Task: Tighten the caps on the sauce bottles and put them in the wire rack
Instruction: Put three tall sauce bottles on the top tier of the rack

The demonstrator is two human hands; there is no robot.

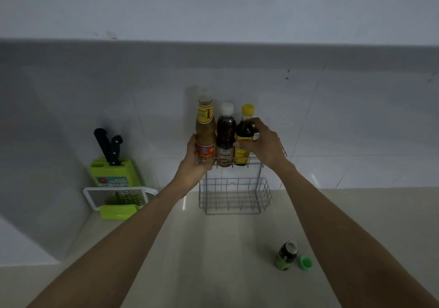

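A pale tabletop [213,248] runs back to a white tiled wall, dimly lit. At its far edge stands a two-tier wire rack [234,198] against the wall; the lower basket holds nothing. Three sauce bottles stand upright side by side in the upper basket, touching one another: a tan sauce bottle [205,133] with a clear cap, a dark bottle with a white cap [226,134], and a dark bottle with a yellow cap [244,136]. The left hand [193,163] curls around the left end of the upper basket, fingers against the tan bottle's lower part. The right hand [263,141] wraps around the yellow-capped bottle, thumb on its label and fingers behind its shoulder. Toward the near right of the tabletop a small green bottle [287,255] stands open, its green cap [306,262] lying just beside it. At the far left sit a green knife block [111,170] with two black-handled knives and a grater [121,199].
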